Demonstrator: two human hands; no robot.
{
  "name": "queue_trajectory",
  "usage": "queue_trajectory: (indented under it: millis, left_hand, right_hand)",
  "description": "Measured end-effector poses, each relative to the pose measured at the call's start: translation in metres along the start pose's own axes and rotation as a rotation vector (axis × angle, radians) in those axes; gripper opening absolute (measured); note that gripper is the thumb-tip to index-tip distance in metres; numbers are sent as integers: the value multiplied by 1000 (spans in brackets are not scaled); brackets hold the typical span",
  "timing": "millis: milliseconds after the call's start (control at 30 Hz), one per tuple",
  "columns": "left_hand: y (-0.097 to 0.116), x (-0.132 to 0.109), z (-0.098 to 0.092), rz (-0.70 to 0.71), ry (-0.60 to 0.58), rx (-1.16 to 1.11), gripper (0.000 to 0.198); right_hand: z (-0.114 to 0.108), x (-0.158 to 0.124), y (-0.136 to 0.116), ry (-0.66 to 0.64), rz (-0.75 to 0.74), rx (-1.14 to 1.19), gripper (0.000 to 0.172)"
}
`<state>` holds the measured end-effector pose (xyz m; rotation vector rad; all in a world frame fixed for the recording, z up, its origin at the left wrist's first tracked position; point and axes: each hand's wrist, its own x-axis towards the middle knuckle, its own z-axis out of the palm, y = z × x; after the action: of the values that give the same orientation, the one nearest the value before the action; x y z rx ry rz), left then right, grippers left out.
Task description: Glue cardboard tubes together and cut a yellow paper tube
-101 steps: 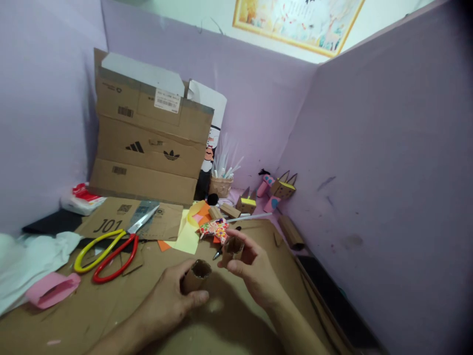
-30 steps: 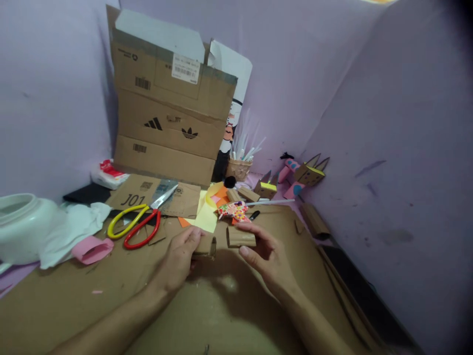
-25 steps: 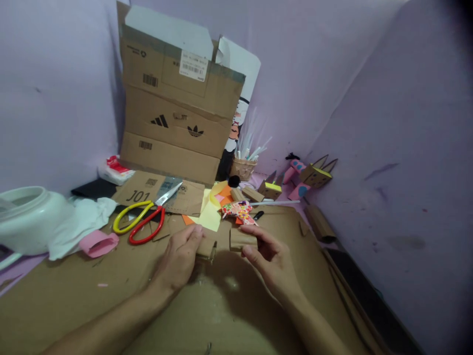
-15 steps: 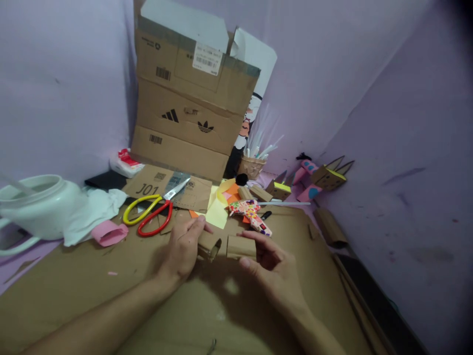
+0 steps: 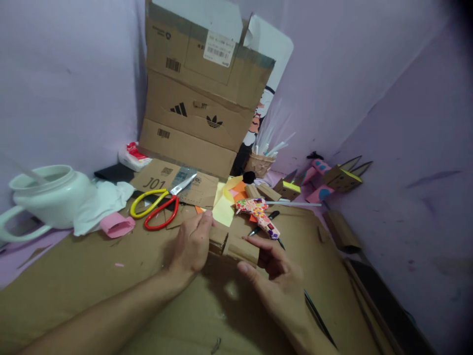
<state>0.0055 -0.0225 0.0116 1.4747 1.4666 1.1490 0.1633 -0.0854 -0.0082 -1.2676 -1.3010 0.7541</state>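
Note:
My left hand [image 5: 194,244] is closed around a small cardboard tube [image 5: 218,240], its end facing right. Between the thumb and fingers of my right hand [image 5: 279,268] is a second cardboard piece [image 5: 242,250], tilted slightly down to the right. The two pieces meet end to end, or very nearly; I cannot tell whether they are joined. Both are held above the cardboard-covered table. Just beyond my hands lies a glue gun [image 5: 258,213] in a flowered pattern. Scissors [image 5: 164,207] with one yellow and one red handle lie left of it.
A flattened cardboard box [image 5: 199,103] leans at the back. At left stand a white pot [image 5: 55,197], crumpled tissue and a pink paper ring [image 5: 117,225]. Painted cardboard figures [image 5: 342,178] and a brown cardboard tube [image 5: 342,231] sit at right. A black cord [image 5: 318,315] runs past my right wrist.
The gap between the two cardboard pieces has closed, and the right piece has tilted. My view has shifted slightly, and the black cord now shows beside my right arm.

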Motion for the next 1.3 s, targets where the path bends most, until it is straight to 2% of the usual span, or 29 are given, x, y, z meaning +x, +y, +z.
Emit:
queue_trajectory:
  millis: [333,800,1100,1300]
  left_hand:
    - [3,-3,-1,-5,-2,15,37]
    - [7,-5,1,-35,-17,32,37]
    - [1,-6,3,-23,-31,-1,38]
    - [6,-8,2,-7,-94,-64,36]
  right_hand:
    - [2,1,1,15,50,15,36]
    - [3,-1,3,-10,34,-3,38]
    - [3,0,1,-22,29,21,36]
    - [3,1,1,-1,19,-6,36]
